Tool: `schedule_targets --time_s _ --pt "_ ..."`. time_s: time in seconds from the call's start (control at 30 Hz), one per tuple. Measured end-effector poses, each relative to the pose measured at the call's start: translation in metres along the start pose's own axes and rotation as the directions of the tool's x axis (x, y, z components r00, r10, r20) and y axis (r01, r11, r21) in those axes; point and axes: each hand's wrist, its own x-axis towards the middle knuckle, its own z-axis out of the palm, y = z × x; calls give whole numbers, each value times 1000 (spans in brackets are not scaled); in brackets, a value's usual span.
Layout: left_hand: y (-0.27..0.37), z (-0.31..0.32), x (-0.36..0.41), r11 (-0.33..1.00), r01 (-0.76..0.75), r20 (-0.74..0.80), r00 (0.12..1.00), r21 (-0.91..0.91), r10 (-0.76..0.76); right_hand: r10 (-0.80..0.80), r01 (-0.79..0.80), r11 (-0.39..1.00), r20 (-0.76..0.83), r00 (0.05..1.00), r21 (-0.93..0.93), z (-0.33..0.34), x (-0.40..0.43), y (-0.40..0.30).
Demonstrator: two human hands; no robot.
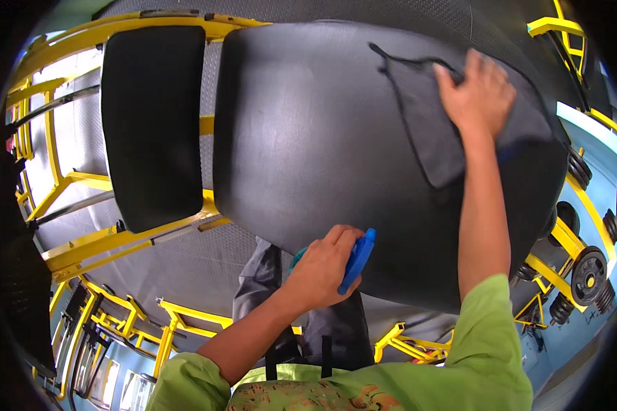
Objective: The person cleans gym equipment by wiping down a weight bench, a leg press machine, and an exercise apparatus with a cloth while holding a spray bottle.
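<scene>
A large black padded bench cushion (pixel 298 133) lies before me, with a smaller black pad (pixel 154 128) to its left on a yellow metal frame. A dark grey cloth with black edging (pixel 427 123) is spread over the right part of the large cushion. My right hand (pixel 478 92) presses on the cloth's right side, thumb apart from the fingers; whether it grips any cloth cannot be told. Near the cushion's close edge, my left hand (pixel 326 267) is closed around a spray bottle with a blue trigger head (pixel 358 262); the bottle's body is mostly hidden by the hand.
Yellow frame bars (pixel 128 239) run beneath the small pad. At the right stands a yellow rack with black weight plates (pixel 589 275). More yellow gym machines (pixel 195 313) stand behind my left arm. Textured dark matting (pixel 180 262) covers the floor.
</scene>
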Motion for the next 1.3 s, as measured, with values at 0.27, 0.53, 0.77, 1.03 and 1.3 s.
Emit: schedule_targets --time_s 0.27,0.53,0.77,1.03,1.3 --pt "-30 -18 -2 991 89 -103 990 -96 -99 -363 245 865 210 908 437 -17 -95 -18" --pt "-63 -21 -15 975 66 -196 975 -211 -108 -173 169 985 161 972 39 27 40 -117" --pt "-105 -40 -46 960 126 -299 933 -251 -200 -629 556 679 -11 777 479 8 -66 -166" --pt "-133 -24 -64 923 93 -329 917 -372 -225 -160 152 987 170 972 61 45 54 -196" --pt "-165 -28 -63 896 98 -359 893 -433 -271 -870 814 414 -85 485 407 31 -47 -265"
